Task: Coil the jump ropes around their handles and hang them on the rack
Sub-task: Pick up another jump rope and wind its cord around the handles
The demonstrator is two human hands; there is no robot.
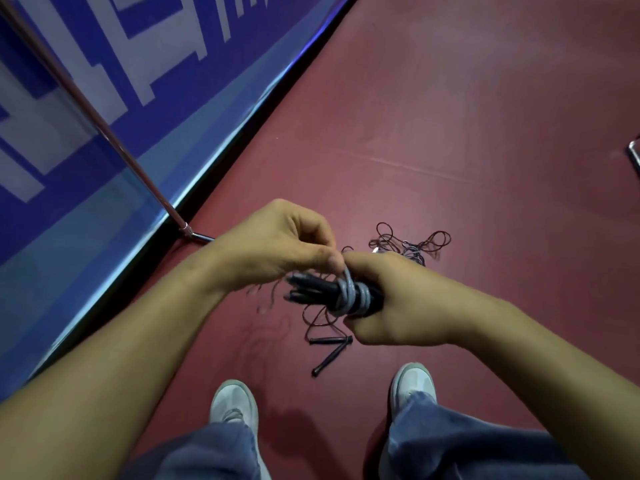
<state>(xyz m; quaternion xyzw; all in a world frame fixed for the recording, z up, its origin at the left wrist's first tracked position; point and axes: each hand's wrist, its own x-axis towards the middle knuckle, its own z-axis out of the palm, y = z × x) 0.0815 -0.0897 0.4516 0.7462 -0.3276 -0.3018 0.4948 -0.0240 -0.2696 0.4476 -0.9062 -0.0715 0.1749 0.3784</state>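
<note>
My right hand (391, 299) grips a pair of black jump rope handles (311, 292) held together, with grey rope (351, 296) wound around them in a few turns. My left hand (277, 244) pinches the grey rope just above the coil, between thumb and fingers. On the red floor below lies another jump rope with two black handles (329, 348) and a thin dark cord. A tangle of thin dark rope (412, 244) lies further out, partly hidden behind my right hand.
A metal rack pole (104, 133) slants down to a foot (194, 233) at the base of a blue and white wall banner (104, 81). My two grey shoes (235, 407) stand on the red floor (450, 116). A metal object (635, 154) pokes in at the right edge.
</note>
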